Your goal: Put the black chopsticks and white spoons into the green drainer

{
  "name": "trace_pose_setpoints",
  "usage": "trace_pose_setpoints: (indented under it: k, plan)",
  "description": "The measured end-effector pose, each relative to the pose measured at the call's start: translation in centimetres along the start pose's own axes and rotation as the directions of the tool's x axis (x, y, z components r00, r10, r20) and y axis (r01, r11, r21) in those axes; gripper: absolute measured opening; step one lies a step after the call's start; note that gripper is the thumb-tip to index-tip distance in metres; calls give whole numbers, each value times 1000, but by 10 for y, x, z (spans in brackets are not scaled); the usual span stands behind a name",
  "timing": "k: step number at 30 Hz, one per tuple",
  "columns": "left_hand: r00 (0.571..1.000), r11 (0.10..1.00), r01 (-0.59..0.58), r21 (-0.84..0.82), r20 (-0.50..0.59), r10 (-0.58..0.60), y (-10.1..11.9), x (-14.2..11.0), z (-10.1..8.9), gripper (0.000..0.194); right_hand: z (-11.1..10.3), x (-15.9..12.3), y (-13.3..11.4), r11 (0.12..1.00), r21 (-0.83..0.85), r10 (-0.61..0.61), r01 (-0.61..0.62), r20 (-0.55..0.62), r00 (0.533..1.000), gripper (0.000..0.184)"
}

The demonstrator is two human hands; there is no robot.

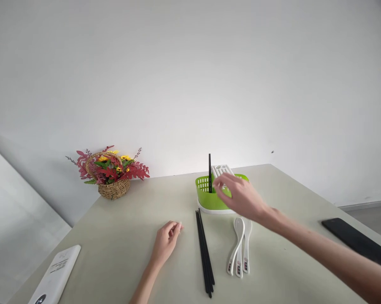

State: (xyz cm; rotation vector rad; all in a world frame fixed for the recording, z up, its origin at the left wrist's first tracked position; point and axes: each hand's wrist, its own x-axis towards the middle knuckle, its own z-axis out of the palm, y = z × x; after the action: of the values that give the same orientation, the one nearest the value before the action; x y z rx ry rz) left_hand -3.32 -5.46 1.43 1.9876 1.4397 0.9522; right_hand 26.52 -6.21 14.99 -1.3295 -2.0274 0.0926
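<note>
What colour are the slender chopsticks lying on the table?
Black chopsticks, seen best in the head view.

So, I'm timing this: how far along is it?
Some black chopsticks already stand in the green holder. The right hand is at the holder, its grip unclear; the left hand holds nothing visible. Apparently remaining: the loose chopsticks and white spoons in front.

Pale table (130, 261) with black chopsticks (204, 253) and white spoons (239, 249)
</note>
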Motion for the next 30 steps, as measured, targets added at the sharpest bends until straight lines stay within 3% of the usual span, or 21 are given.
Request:
trace_pose_setpoints:
  k: [3,7,11,18,25,30]
  plan:
    - [1000,1000,9,15,-2,-9,0,0,1,47,19,-30,-11,984,96,116,-149,284,952,22]
    - [1000,999,9,33,11,-9,-2,0,1,50,59,-53,-14,963,-75,263,-261,492,830,13]
    - [999,999,34,37,21,-35,0,-2,0,52,85,-61,-20,957,-126,286,-260,533,796,15]
    - [999,999,52,-1,3,-52,6,-4,-2,51,108,-65,-31,955,-188,296,-229,571,766,19]
    - [998,998,65,-17,17,-65,9,-5,-2,50,119,-64,-35,944,-188,330,-272,568,754,29]
    - [998,998,61,-9,19,-61,9,-4,-2,51,124,-64,-27,943,-124,321,-309,587,743,25]
